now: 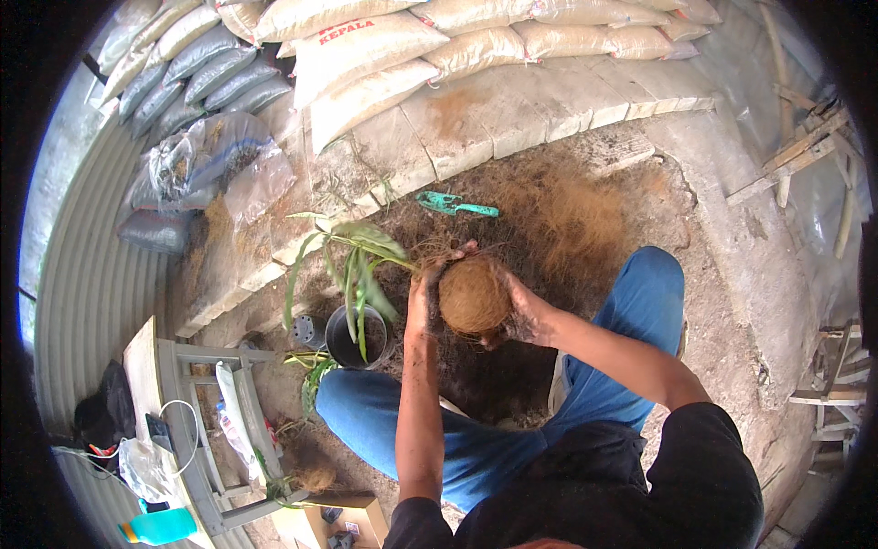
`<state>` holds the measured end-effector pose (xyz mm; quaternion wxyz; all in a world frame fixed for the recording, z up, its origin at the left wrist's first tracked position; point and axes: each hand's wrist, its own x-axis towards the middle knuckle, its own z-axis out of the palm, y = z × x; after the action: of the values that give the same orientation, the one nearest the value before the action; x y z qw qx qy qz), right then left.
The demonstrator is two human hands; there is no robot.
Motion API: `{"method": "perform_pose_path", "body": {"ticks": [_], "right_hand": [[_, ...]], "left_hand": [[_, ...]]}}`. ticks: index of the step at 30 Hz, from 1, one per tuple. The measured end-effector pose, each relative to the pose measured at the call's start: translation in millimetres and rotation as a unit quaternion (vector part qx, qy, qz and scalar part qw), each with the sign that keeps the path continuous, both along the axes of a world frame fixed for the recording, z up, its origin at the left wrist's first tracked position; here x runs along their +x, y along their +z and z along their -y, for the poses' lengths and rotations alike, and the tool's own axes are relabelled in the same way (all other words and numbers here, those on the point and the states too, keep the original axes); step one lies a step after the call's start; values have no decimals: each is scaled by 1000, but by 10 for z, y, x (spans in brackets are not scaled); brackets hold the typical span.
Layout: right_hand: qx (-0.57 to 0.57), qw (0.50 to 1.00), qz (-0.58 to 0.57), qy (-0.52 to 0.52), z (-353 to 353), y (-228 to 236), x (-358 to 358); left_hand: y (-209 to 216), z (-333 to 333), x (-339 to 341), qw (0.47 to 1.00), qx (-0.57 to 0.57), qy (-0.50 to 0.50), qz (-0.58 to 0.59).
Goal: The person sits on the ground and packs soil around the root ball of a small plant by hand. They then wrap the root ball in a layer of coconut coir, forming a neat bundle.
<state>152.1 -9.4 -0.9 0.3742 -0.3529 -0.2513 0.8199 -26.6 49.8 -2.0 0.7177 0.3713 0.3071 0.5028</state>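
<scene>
A round, brown ball wrapped in coconut fibre (474, 295) is held up between my two hands, over dark soil (466, 380). My left hand (430, 291), smeared with soil, cups its left side. Against the right side presses my right hand (524, 313), its fingers partly hidden behind the ball. A leafy green plant (358, 252) sticks out to the left beyond my left hand; its leaves are slightly blurred. Where its stem meets the ball is hidden by my left hand. Loose fibre strands show around the ball's far edge.
A teal trowel (457, 204) lies on the soil beyond the ball, beside loose coconut fibre (581, 220). Left of my hands stand a black pot (335, 346) and a smaller grey pot (307, 329). Filled sacks (366, 59) line the far ledge. A wooden stool (197, 439) stands lower left.
</scene>
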Motion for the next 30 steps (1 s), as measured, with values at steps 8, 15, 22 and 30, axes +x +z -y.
{"method": "perform_pose_path", "body": {"ticks": [8,15,22,30], "right_hand": [[262,834,410,-262,-263,-869,257],[607,538,580,-75,29,432,64],[469,792,381,-84,-69,50,-47],[5,996,-93,-14,-60,40,-8]], "left_hand": [[-215,-67,-46,946,-232,-24,228],[-222,-66,-132,938,-234,-13,256],[-161,-52,10,995,-24,94,-25],[-92,-12,-36,982,-22,93,-160]]}}
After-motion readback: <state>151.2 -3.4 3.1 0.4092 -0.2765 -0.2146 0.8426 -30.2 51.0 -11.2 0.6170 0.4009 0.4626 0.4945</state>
